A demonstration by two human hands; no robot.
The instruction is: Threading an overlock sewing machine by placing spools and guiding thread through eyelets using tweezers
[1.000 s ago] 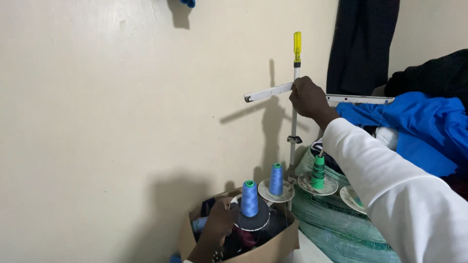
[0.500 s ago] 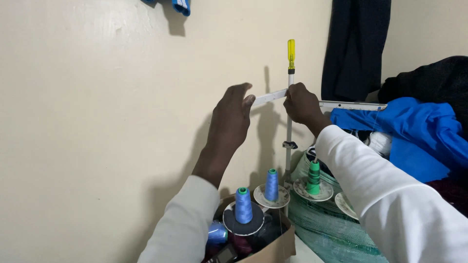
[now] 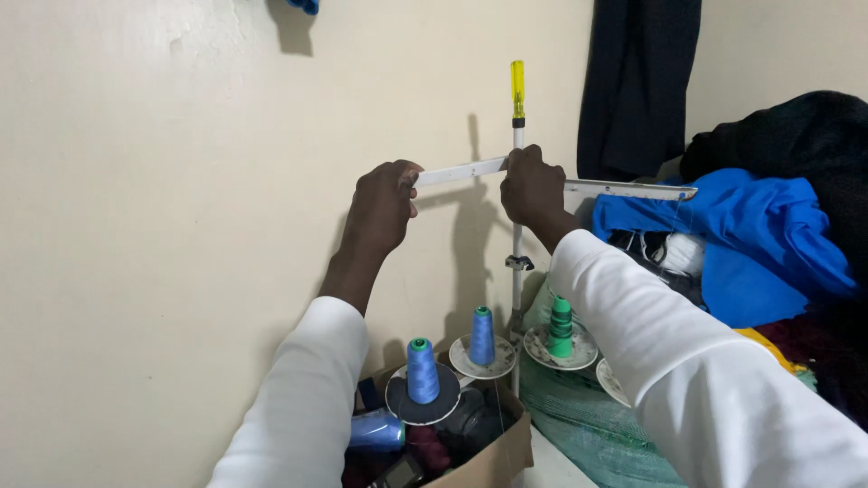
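Mid-frame, the white thread-guide bar [image 3: 461, 170] runs left to right across the upright pole [image 3: 517, 226]. The left hand [image 3: 382, 206] has its fingers closed on the bar's left end, and the right hand [image 3: 533, 188] grips where bar meets pole. Lower centre, blue cones [image 3: 422, 370] and a green cone [image 3: 561, 327] stand above a brown cardboard box [image 3: 488, 456]

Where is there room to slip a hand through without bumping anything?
Between the blue thread cone and the white crossbar, left of the pole, is open. Below, the cardboard box is packed; right, blue cloth crowds in.
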